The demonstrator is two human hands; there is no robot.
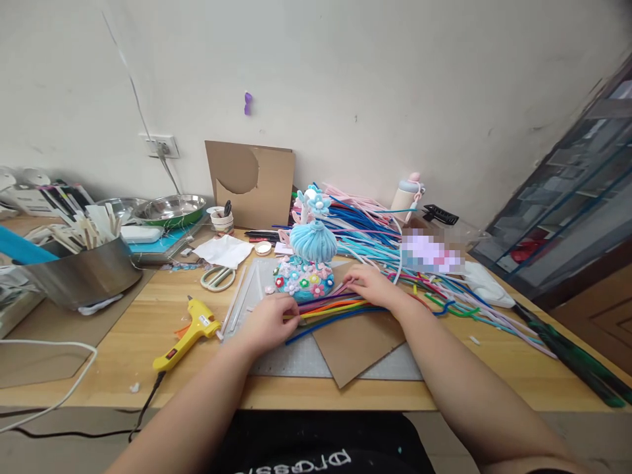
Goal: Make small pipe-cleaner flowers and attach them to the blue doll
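Several coloured pipe cleaners [336, 311] in purple, orange, yellow, green and blue lie side by side in front of me. My left hand [270, 324] is closed over their left ends, thumb and fingers together. My right hand [368, 284] is pinched on pink pipe cleaners near the far side of the row; its fingertips are partly hidden. Just beyond the hands stands a light-blue fluffy pipe-cleaner ornament [313, 242], its round base [303, 282] covered in small coloured flowers. A brown cardboard sheet [363, 345] lies under the row on a grey cutting mat [291, 359].
At left lie a yellow hot glue gun [192, 332], scissors [218, 279] and a metal pot [86, 280] of sticks. A heap of pipe cleaners [355, 220] spreads behind and right. Further back are a bottle [405, 197] and cut cardboard [251, 181]; a green-black object [567, 349] lies right.
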